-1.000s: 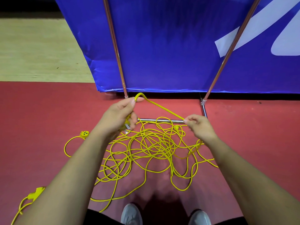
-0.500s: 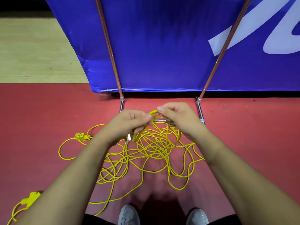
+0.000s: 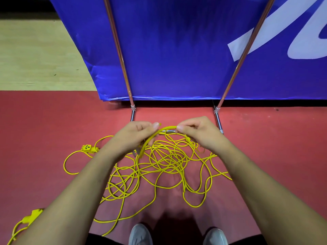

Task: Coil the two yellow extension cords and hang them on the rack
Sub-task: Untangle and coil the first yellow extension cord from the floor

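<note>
A tangle of yellow extension cord (image 3: 164, 163) lies on the red floor in front of my feet. My left hand (image 3: 134, 137) grips a few strands of it, with a plug end hanging just under the fingers. My right hand (image 3: 196, 131) pinches the same cord a short way to the right, so a small arc of cord spans between the two hands. A yellow socket end (image 3: 87, 148) lies on the floor to the left. Another yellow plug (image 3: 32, 216) with its cord sits at the bottom left. The rack's two metal poles (image 3: 233, 75) rise behind the hands.
A blue banner (image 3: 177, 50) hangs behind the rack's poles. The rack's low crossbar (image 3: 168, 131) runs along the floor just behind my hands. My two grey shoes (image 3: 139, 234) stand at the bottom edge. Pale wooden floor (image 3: 39, 55) lies at the far left.
My right hand came in from the right toward my left hand, drawing a stretch of cord with it. The taut span between the hands has become a short arc.
</note>
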The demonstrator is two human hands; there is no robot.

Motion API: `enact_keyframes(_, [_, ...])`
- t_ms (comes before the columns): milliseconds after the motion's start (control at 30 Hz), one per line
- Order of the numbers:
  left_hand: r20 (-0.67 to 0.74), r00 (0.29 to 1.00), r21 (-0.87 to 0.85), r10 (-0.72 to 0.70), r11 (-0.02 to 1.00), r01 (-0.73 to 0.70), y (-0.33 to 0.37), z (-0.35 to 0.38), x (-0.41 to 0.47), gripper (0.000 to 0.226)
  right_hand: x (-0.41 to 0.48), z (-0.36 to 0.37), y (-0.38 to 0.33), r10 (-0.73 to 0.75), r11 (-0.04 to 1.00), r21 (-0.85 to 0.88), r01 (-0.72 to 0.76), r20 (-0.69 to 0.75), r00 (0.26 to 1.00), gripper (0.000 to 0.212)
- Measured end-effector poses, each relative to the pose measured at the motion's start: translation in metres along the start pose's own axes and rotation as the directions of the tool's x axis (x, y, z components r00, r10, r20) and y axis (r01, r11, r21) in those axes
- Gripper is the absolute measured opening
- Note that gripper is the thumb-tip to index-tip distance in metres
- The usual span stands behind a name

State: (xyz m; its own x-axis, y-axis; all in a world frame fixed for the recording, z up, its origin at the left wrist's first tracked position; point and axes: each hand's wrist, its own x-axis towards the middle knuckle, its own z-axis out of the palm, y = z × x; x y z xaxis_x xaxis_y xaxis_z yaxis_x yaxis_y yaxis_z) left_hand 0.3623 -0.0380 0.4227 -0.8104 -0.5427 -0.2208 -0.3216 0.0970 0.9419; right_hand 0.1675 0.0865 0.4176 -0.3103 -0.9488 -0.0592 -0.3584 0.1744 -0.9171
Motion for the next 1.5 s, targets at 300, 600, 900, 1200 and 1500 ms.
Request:
enact_keyframes(300, [-0.057,0.998,-0.389,0.03,0.92,-0.05,0.002,0.003,0.0,0.03,0.005,0.013,0.003,-0.052,0.998,0.037,0.049,0.088,0.995,0.019])
enact_keyframes(600, [0.089,0.986,-0.401,-0.142,0.901,0.166,-0.001,-0.01,-0.003,0.05,0.006,-0.008,0.051,0.127,0.984,0.134,-0.121,-0.04,0.991,0.011])
enact_keyframes(900, [0.185,0.957,-0.03,-0.221,0.973,0.231,0.004,0.005,-0.008,0.055,0.003,0.018,-0.006,-0.066,0.976,-0.184,0.117,0.261,0.963,0.009])
enact_keyframes(1200, [0.002,0.997,-0.341,-0.076,0.937,0.072,0.0,-0.014,-0.008,0.029,0.003,-0.006,0.058,0.049,0.993,-0.112,-0.037,0.109,0.993,0.016])
enact_keyframes(1500, [0.146,0.968,-0.121,-0.205,0.967,0.224,0.004,-0.01,-0.011,0.041,0.009,0.0,0.039,0.019,0.995,-0.102,-0.011,0.078,0.997,0.015])
